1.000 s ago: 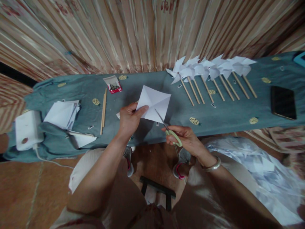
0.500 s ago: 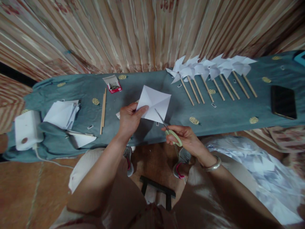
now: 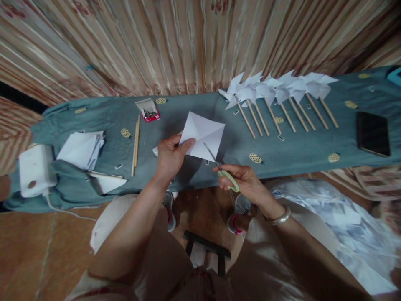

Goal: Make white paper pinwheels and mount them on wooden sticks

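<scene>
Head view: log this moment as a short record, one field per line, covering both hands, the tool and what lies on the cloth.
left hand: the left hand grips a creased white paper square by one side
right hand: the right hand holds scissors by their green handles
blades: at the square's near corner, pointing toward its middle
left on cloth: paper stack, two loose sticks, open red-and-white box of small metal pieces
right on cloth: row of white paper pinwheels on sticks, dark phone
</scene>
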